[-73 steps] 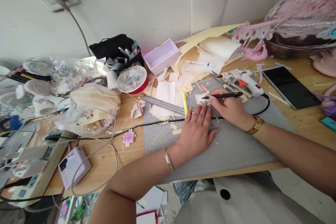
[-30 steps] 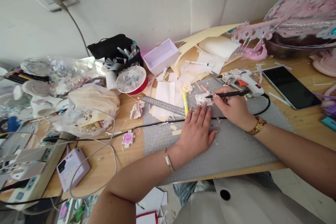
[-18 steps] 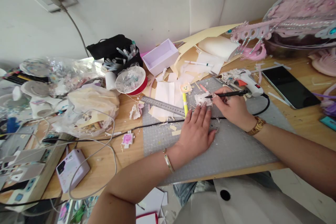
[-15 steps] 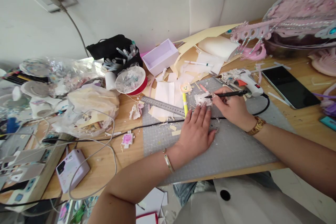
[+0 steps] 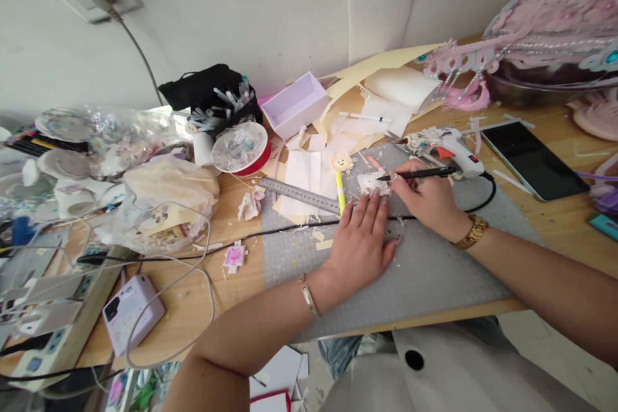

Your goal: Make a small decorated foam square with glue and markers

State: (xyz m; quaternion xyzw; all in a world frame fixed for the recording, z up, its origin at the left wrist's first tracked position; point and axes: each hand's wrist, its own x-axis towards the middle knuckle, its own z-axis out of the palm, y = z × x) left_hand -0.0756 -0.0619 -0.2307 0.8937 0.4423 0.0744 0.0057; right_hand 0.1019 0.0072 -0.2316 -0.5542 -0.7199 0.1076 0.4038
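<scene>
The head camera looked down on a cluttered wooden desk, where a person worked with both hands on a grey cutting mat [image 5: 425, 270]. The left hand [image 5: 363, 239] lay flat and palm down on the mat, fingers stretched forward and close together, their tips pressing on the near edge of a small white paper cut-out [image 5: 371, 181]. The right hand [image 5: 429, 198] sat just to the right of the left, closed in a writing grip around a slim black craft knife [image 5: 419, 173], which lay nearly level, pointing left, with its tip touching the top right of the cut-out. The cut-out rested on the mat between the two hands' fingertips, just beyond them. A gold watch [image 5: 471, 232] circled the right wrist, and a thin bangle [image 5: 309, 296] the left. Just beyond the left hand's fingers lay a metal ruler [image 5: 299, 193] at a slant, and a yellow pen [image 5: 340, 190] with a cartoon topper. A black cable [image 5: 290, 227] ran across the mat, passing under the fingers of the left hand. Just beyond the right hand rested a white glue gun [image 5: 454, 145], and farther right a dark tablet [image 5: 533, 159] lay flat. Well beyond both hands, near the wall, stood an open lilac box [image 5: 297, 105]. Far left of the left hand sat a crumpled plastic bag [image 5: 167, 196] and, nearer the desk's front edge, a small lilac camera [image 5: 131, 312].
</scene>
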